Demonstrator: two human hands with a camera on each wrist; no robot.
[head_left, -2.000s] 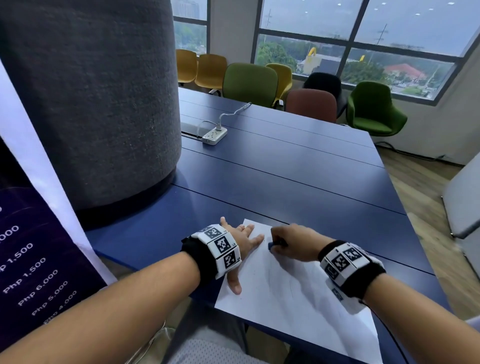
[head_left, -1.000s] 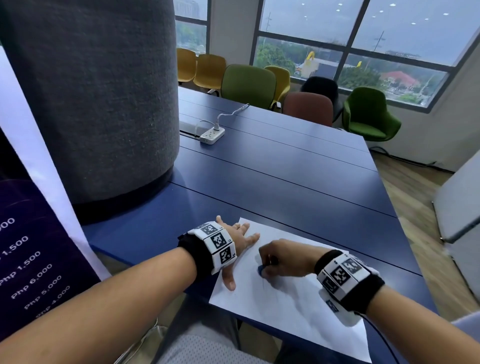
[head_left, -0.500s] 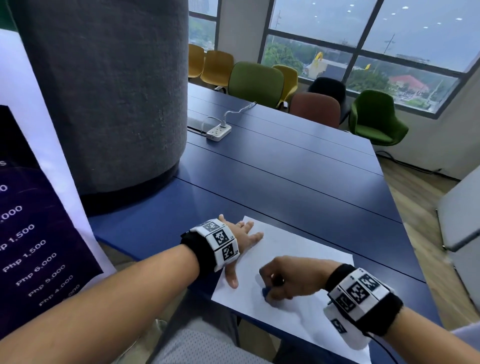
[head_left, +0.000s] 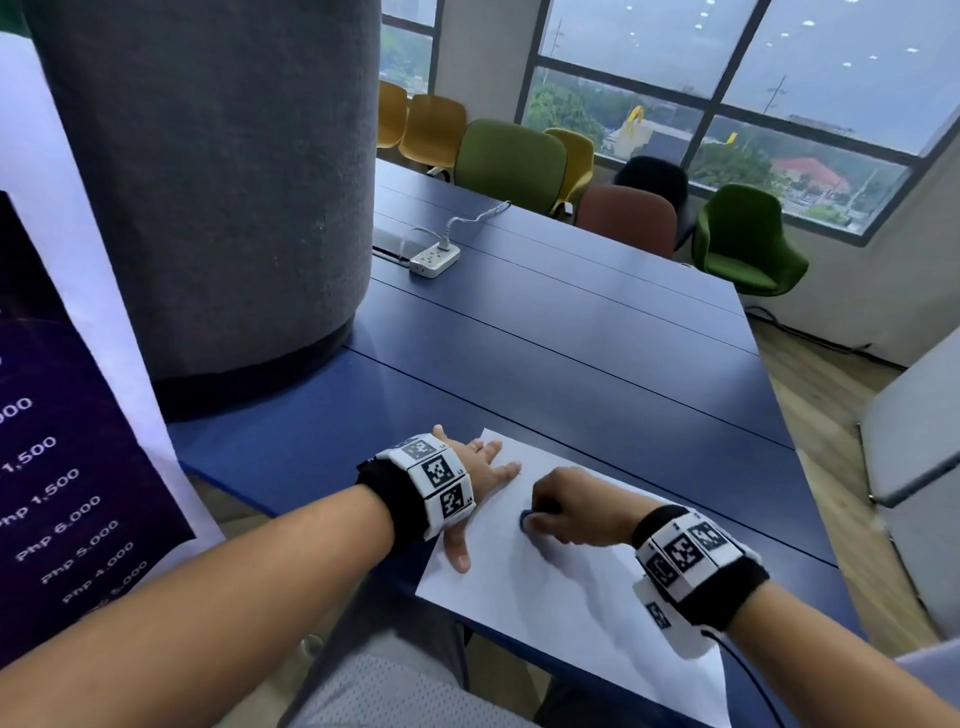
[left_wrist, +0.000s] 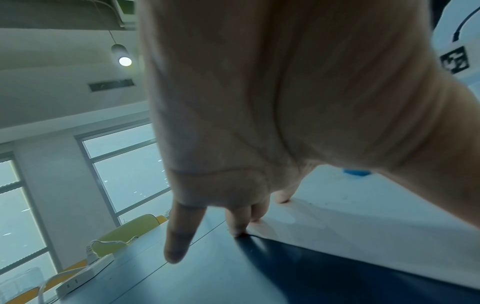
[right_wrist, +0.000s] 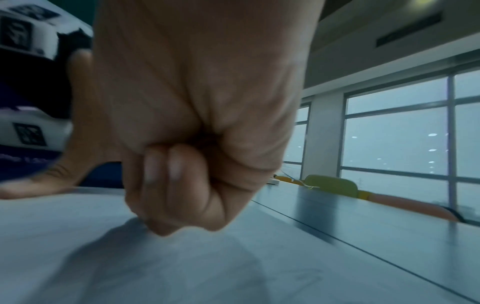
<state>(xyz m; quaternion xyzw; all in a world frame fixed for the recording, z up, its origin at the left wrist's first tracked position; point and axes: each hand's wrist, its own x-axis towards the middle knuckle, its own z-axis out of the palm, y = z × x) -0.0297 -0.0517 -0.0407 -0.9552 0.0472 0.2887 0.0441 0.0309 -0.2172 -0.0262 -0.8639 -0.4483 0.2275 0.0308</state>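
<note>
Your right hand (head_left: 576, 506) is clenched round the blue eraser (head_left: 527, 517), pressed on the paper (head_left: 545, 608) just right of your left hand (head_left: 475, 480), whose fingers (head_left: 504, 472) lie flat, pinning the sheet's far-left corner to the bench (head_left: 571, 364). Since half a second ago the eraser has moved back toward the far edge, so the stroke axis runs near–far.

The left hand (left_wrist: 259, 102) holds down a white sheet of paper (left_wrist: 363, 222) on a dark blue table (left_wrist: 221, 283).

Seen from under the palm, its fingers (left_wrist: 237, 224) are straight and spread, two tips down on the sheet's edge, the little finger pointing at bare table beside it. A small blue object (left_wrist: 357, 172) peeks out past the thumb, on the paper. Further back sit a white plastic power strip (left_wrist: 83, 277) and a yellow-green padded chair (left_wrist: 130, 228), below tall grey-framed windows (left_wrist: 130, 170).
</note>
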